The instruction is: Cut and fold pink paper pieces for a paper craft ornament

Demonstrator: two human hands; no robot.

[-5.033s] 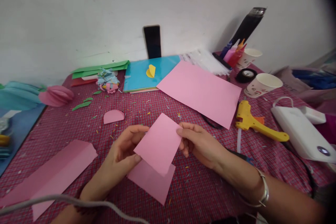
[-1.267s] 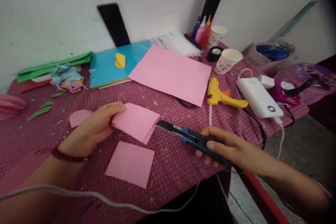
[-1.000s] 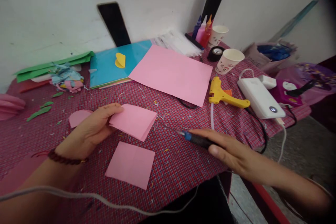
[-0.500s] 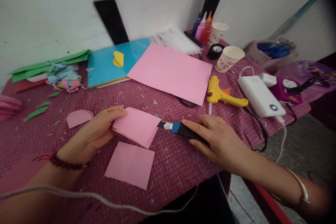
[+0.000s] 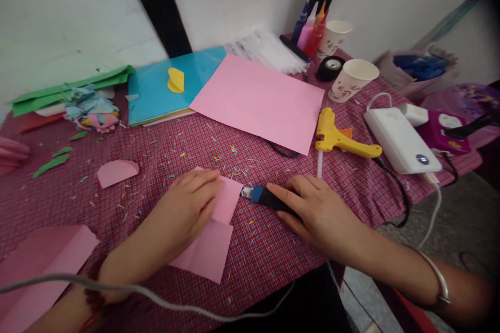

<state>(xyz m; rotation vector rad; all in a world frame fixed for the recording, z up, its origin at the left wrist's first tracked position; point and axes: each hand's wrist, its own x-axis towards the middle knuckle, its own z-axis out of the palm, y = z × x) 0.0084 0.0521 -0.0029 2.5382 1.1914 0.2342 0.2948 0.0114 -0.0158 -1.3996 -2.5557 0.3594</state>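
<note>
My left hand (image 5: 193,200) lies flat over a folded piece of pink paper (image 5: 230,195), its fingers stretched out and pressing it to the table. My right hand (image 5: 312,208) grips a utility knife (image 5: 261,195) with a black and blue handle. The knife points left and its front end meets the right edge of the folded paper; the blade's tip is hidden in the paper. Just below, partly under my left hand, is a square of pink paper (image 5: 213,250). A pink half-round paper piece (image 5: 117,173) rests to the left.
A large pink sheet (image 5: 258,101) and a blue folder (image 5: 152,96) lie behind. A yellow glue gun (image 5: 332,138), paper cup (image 5: 353,80) and white power bank (image 5: 402,140) stand right. A white cable (image 5: 148,294) crosses in front. Paper scraps (image 5: 91,106) lie left.
My left hand has gone from holding the folded paper's left edge to lying flat on top of it. The knife has moved slightly left, further into the fold.
</note>
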